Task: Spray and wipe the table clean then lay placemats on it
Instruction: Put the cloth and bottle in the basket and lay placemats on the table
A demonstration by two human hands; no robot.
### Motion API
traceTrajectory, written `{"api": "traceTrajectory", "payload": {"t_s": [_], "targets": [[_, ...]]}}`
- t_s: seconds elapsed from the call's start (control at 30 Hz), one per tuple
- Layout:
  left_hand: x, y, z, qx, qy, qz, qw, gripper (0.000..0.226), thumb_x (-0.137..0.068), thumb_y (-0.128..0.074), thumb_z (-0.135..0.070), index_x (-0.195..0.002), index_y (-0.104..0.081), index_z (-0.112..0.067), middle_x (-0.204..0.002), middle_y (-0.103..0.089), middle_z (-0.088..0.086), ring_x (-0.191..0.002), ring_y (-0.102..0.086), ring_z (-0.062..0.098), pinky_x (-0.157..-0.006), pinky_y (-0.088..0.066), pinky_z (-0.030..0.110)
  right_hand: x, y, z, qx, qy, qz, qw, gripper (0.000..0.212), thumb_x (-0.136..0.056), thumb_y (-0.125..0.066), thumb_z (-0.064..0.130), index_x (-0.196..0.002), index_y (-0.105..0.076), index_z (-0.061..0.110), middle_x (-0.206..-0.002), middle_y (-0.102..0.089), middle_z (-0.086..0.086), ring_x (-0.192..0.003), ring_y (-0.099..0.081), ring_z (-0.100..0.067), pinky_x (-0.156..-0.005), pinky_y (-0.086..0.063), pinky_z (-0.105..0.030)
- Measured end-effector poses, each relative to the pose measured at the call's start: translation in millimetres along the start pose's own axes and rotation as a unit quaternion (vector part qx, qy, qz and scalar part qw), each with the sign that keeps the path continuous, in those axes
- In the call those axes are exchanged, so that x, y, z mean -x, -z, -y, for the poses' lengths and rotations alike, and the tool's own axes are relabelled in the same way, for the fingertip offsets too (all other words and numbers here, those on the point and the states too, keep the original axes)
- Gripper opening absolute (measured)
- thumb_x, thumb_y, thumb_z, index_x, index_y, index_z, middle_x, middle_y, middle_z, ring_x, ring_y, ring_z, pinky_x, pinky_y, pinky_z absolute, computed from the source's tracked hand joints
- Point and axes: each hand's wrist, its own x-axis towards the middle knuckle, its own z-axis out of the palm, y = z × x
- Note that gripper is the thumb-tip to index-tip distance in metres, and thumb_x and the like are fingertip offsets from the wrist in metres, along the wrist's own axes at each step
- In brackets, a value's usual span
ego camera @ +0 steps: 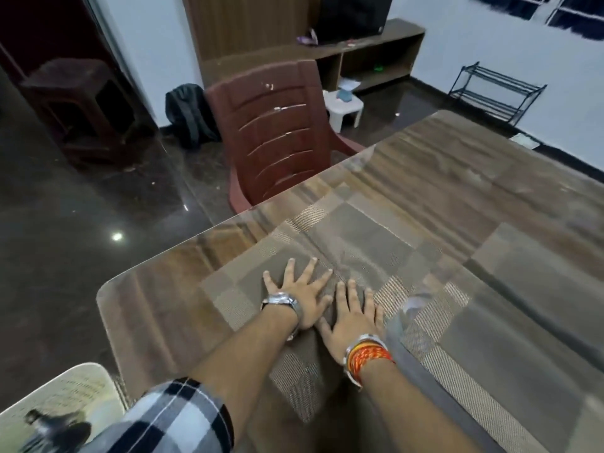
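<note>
Presently, head view: both hands flat, fingers spread, side by side on a woven checked placemat [327, 223] at the near left of the glass-topped table [457, 152]. Left hand [302, 297], right hand [354, 313], gripping nothing. Mat looks thin, light, limp (creases between the palms); likely slides on glass. Best taken by its edges or corners.

Brown plastic chair [281, 132] at the far edge — black backpack [188, 116], white stool [343, 109], wire rack [493, 93] beyond.
</note>
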Motion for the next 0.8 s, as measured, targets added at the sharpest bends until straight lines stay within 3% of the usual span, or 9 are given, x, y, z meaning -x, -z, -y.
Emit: {"api": "traceTrajectory", "payload": {"t_s": [0.2,0.43,0.8], "targets": [[-26.0,5.0,-5.8,0.020,0.009,-0.042,0.999,0.060,-0.094,-0.020,-0.066,-0.147,0.003,-0.053,-0.159,0.018,-0.016,-0.146,0.017,0.029,-0.110,0.005,0.066,-92.0,50.1,-23.0,0.003,-0.077,0.023,0.997,0.089,-0.089,-0.032,0.072,-0.157,0.002,0.026,-0.166,0.009,0.003,-0.151,0.005,-0.035,-0.119,-0.004,-0.055],[-65.9,27.3,-12.4,0.023,0.012,-0.009,1.000,0.073,-0.088,-0.033,-0.073,-0.148,0.001,-0.052,-0.159,0.018,-0.014,-0.146,0.018,0.031,-0.111,0.003,0.066,-155.3,80.0,-32.8,0.038,-0.075,0.046,0.995,0.097,-0.083,-0.042,0.076,-0.157,-0.001,0.028,-0.166,0.004,0.003,-0.150,-0.002,-0.038,-0.118,-0.014,-0.061],[-98.6,43.6,-19.2,0.031,0.022,0.002,0.999,0.078,-0.085,-0.041,-0.074,-0.148,-0.002,-0.051,-0.160,0.016,-0.012,-0.145,0.016,0.033,-0.112,0.002,0.066,-194.5,101.8,-35.5,0.065,-0.062,0.049,0.995,0.100,-0.082,-0.051,0.072,-0.157,-0.009,0.022,-0.166,-0.007,-0.007,-0.147,-0.013,-0.045,-0.118,-0.019,-0.054]]}}
